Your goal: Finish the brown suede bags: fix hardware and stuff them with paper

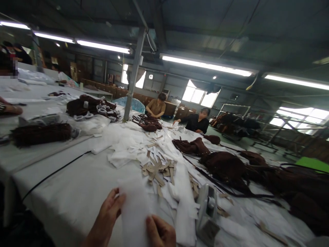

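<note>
Between my hands is a strip of thin white foam sheet (135,212), held up over the near edge of the white table (66,195). My left hand (109,212) pinches its left edge between thumb and fingers. Lower down, my right hand (161,231) grips the right edge, its fingers curled. Just right of my right hand stands a grey tape dispenser (207,212). More white sheets (182,192) lie behind it, beside a pile of grey-brown cardboard strips (158,168).
Dark brown bags (223,164) with straps cover the right side. Another brown heap (87,106) with white rings lies back left, near a fringed brown bundle (42,133). A black cord (56,171) crosses the table. A post (133,75) rises mid-table; two people (156,106) work beyond.
</note>
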{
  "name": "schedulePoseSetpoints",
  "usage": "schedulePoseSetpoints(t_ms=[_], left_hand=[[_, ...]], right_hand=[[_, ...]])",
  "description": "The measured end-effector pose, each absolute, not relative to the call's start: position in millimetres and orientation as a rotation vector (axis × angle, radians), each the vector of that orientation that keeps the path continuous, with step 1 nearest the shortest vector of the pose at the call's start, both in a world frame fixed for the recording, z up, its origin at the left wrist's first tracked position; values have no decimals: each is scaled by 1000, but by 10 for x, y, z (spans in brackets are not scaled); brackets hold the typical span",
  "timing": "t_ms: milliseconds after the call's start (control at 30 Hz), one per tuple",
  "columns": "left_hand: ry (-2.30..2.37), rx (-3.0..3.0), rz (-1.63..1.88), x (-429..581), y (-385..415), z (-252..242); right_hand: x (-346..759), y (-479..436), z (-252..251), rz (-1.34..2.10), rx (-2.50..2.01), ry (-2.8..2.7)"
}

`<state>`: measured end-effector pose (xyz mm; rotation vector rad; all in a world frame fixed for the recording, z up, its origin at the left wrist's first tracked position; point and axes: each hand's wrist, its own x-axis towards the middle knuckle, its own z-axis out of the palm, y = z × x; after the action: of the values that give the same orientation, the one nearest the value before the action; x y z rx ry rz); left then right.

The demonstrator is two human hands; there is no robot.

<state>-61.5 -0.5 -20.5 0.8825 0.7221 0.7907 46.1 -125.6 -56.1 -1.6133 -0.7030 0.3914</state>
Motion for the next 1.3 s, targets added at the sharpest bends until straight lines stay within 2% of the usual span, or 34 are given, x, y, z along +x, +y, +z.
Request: schedulePoseSetpoints(t_ms=[133,200,267,400,533,800,1300], left_hand=[[724,1414,1049,-774,425,-70],[580,1804,1044,-812,522,100],[349,2134,864,-794,502,260],[-26,2452,265,-637,340,306],[-97,2523,-37,-497,300,81],[-168,2416,-71,-407,338,-47],[-271,2409,-172,-224,225,-315]], right_hand=[[530,-1373,-645,415,-1705,-833],[506,-1395,-665,351,-1744,-908],[473,-1407,-660,255,-1752,-958],[476,-1469,-677,107,-1763,-1044],[529,-1561,-801,184,-1898,-1125],[497,-1502,-758,363,-1924,-1080],[547,-1534,-1042,177,-1992,-1283]])
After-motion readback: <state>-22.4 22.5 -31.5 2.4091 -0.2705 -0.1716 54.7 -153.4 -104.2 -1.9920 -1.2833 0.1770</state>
